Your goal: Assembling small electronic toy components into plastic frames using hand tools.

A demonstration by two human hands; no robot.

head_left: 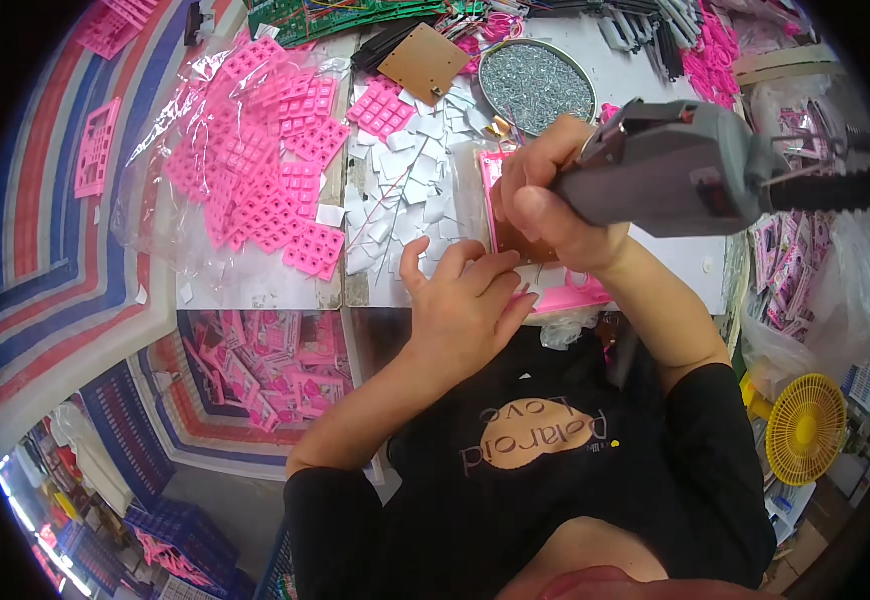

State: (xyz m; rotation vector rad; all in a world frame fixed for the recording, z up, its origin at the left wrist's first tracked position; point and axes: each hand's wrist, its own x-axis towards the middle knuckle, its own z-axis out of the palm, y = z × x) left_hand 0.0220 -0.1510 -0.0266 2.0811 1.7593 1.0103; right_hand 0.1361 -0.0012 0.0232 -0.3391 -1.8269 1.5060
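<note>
My right hand [565, 200] is wrapped round a dark grey electric screwdriver [670, 170] with a lever on its side. Its tip is hidden behind the hand. Beneath it lies a brown circuit board [527, 245] in a pink plastic casing [488, 190]. My left hand [465, 300] is at the board's near left corner, thumb and forefinger close together, the other fingers bent and spread. Anything between those fingertips is too small to make out. Another pink plastic piece [570, 294] lies at the table's near edge.
A round tray of small screws [537, 85] stands beyond my hands. Pink keypads [265, 170] lie on a plastic bag at left, beside white paper pieces [420, 185]. Another brown board [423, 65] lies at the back. A yellow fan [805, 430] stands at lower right.
</note>
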